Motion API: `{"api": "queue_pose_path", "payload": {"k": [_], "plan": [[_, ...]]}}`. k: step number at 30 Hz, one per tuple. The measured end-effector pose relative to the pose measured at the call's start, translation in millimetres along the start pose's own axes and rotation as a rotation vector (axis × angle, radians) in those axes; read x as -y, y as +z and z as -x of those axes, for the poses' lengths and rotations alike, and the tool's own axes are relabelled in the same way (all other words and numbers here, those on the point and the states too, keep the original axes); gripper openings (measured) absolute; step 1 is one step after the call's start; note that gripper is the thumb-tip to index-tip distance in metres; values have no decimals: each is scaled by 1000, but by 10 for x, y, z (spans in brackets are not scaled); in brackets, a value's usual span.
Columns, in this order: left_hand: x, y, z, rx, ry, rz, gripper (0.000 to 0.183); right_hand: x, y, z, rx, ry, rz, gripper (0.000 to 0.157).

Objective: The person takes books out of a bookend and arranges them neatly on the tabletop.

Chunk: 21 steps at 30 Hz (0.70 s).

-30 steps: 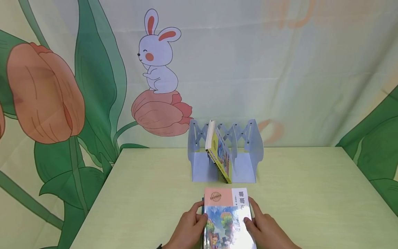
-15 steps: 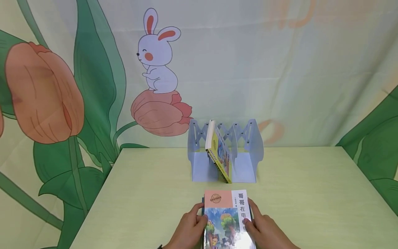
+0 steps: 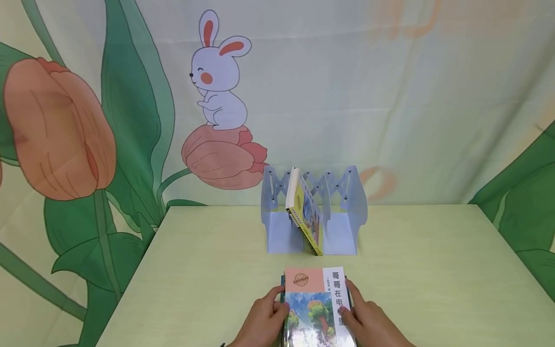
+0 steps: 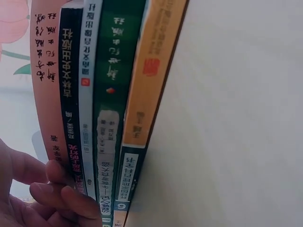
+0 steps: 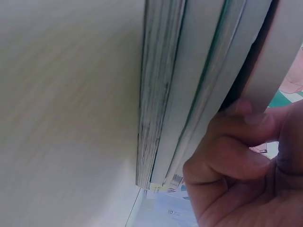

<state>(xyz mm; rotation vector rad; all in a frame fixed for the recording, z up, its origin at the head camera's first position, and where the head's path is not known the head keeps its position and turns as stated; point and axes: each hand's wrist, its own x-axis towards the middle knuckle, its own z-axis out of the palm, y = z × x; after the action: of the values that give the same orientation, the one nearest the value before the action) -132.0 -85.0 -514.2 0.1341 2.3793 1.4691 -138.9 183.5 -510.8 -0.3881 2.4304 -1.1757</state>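
A picture-covered book (image 3: 314, 303), pink and white at the top with painted trees below, lies uppermost on a stack of several books near the bottom of the head view. My left hand (image 3: 264, 315) grips its left side, thumb on the cover edge. On the opposite side, my right hand (image 3: 368, 315) pinches it with the thumb on the cover. Several spines, including a green one (image 4: 111, 99) and an orange one (image 4: 154, 75), show beneath the pink spine in the left wrist view. A dark gap separates the top book's pages (image 5: 274, 52) from those below in the right wrist view.
A pale blue folding book rack (image 3: 342, 236) stands beyond the stack at the back of the light green table (image 3: 208, 260). A yellow-edged book (image 3: 307, 212) leans inside, with a dark spine beside it. Behind hangs a printed cloth with a rabbit (image 3: 221, 86).
The top book's far edge has come slightly nearer to me, and glare on its cover has shifted so more of the title shows. Both hands keep their hold. The rack looks unchanged.
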Motion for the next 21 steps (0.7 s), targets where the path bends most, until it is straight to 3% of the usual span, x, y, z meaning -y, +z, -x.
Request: {"api": "queue_pose_path", "payload": {"k": [13,21], "plan": [[-12,-12,18,15,-18,17,53,1,6,-3,-3,35,44,75],[1,0,4,-35,-21,-75,52,18,2,-11,-22,85,74,76]]}}
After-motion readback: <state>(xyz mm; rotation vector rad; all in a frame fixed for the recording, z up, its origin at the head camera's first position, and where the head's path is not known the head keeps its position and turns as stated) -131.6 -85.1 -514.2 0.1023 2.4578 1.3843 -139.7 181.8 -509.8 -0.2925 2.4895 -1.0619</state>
